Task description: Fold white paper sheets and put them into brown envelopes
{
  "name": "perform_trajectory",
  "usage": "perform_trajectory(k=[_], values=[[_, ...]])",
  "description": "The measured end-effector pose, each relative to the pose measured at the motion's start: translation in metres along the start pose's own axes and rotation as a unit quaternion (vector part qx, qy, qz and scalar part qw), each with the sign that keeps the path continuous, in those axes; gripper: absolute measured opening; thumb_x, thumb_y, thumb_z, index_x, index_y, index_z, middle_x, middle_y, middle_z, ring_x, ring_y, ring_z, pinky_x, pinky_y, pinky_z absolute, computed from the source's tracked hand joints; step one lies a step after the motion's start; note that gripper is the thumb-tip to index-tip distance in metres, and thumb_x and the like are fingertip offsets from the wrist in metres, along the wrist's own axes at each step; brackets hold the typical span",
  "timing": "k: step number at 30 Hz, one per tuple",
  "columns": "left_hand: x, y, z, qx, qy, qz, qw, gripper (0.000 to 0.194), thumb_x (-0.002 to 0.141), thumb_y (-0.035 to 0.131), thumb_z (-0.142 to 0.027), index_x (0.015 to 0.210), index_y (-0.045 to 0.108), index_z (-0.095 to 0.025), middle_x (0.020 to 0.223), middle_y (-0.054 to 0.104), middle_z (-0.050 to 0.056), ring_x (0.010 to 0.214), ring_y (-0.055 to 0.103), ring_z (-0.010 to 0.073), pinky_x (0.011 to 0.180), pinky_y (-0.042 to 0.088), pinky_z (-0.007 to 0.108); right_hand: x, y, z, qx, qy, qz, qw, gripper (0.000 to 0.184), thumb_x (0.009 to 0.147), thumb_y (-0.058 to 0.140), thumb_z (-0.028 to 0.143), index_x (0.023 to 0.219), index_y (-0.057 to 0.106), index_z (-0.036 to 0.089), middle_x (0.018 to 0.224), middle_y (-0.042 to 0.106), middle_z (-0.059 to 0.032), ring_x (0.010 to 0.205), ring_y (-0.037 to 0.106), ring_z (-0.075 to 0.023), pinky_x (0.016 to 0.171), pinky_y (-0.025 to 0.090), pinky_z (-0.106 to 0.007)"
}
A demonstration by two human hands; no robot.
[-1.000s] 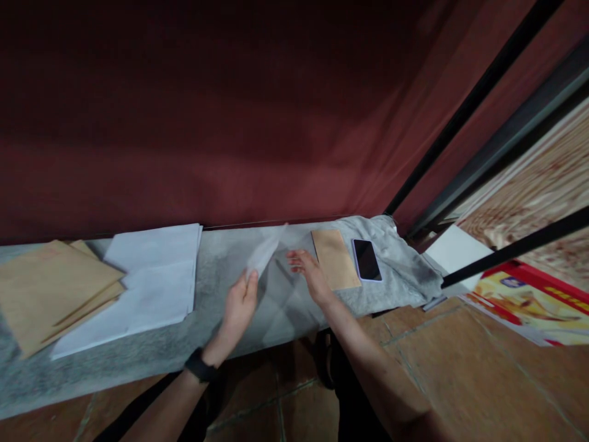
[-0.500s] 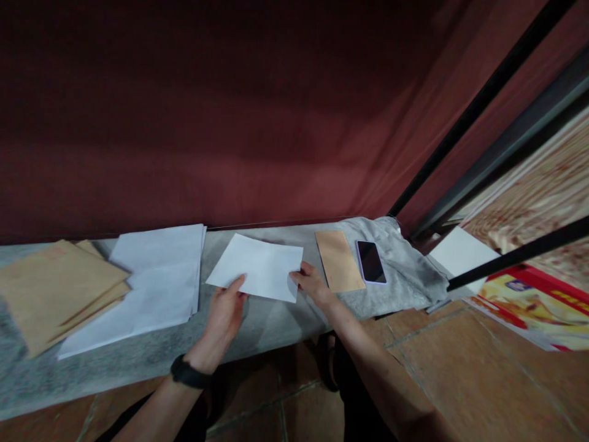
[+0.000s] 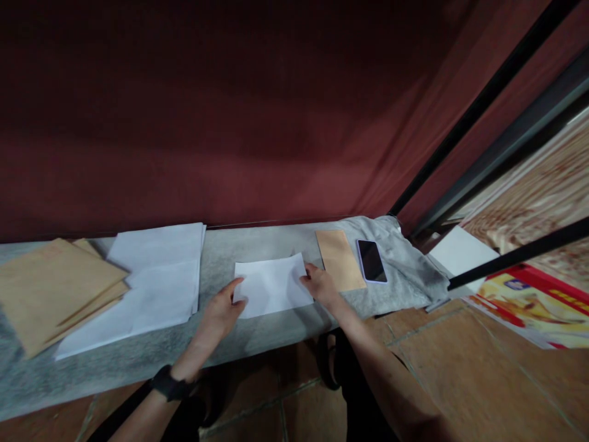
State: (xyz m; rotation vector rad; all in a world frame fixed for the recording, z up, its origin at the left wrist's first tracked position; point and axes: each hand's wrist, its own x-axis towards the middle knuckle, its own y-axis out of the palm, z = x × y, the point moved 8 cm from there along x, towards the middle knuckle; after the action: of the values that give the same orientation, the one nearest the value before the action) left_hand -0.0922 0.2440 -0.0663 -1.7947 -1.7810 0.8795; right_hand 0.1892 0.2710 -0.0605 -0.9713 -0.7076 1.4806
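A white sheet of paper (image 3: 273, 285), looking folded to a smaller size, lies low over the grey cloth between my hands. My left hand (image 3: 222, 310) is at its left edge, thumb and forefinger spread apart and touching the edge. At the right edge, my right hand (image 3: 319, 283) grips the sheet with thumb and fingers; some fingertips are hidden. A brown envelope (image 3: 340, 261) lies just right of my right hand. Left of my left hand is a stack of larger white paper (image 3: 161, 270), partly under several brown envelopes (image 3: 59, 282).
A phone (image 3: 372, 261) lies beside the single envelope on the cloth-covered bench (image 3: 276, 334). Behind rises a dark red wall (image 3: 253, 153). Black metal bars (image 3: 473, 110) slant across the right side, near a red and yellow box (image 3: 534, 301) on the tiled floor (image 3: 460, 368).
The sheet has come nearer to me and turned, and now looks smaller. My left hand has loosened and its thumb has left the sheet's top. My right hand has shifted slightly right.
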Motion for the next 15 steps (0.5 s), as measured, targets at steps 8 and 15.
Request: perform_trajectory(k=[8,15], values=[[-0.010,-0.009,-0.018,0.203,0.027,0.002,0.979,0.045,0.090,0.051,-0.030,0.132,0.064,-0.019,0.102,0.073,0.008,0.089,0.068,0.0220,0.086,0.052,0.035,-0.010,-0.015,0.009,-0.064,-0.025,-0.110,0.992,0.040,0.100,0.049,0.026,0.137,0.058,0.014,0.120,0.070,-0.0154,0.111,0.067,-0.0278,0.096,0.051,-0.038],[-0.022,0.037,-0.068,0.296,0.207,-0.099,0.927,0.055,0.099,0.034,-0.031,0.147,0.050,-0.009,0.159,0.043,0.018,0.150,0.033,0.0323,0.122,0.028,0.053,-0.021,0.027,0.073,-0.009,-0.218,-0.103,0.970,0.047,0.109,0.033,0.033,0.146,0.054,0.013,0.151,0.054,-0.0123,0.141,0.047,-0.0219,0.118,0.037,-0.038]])
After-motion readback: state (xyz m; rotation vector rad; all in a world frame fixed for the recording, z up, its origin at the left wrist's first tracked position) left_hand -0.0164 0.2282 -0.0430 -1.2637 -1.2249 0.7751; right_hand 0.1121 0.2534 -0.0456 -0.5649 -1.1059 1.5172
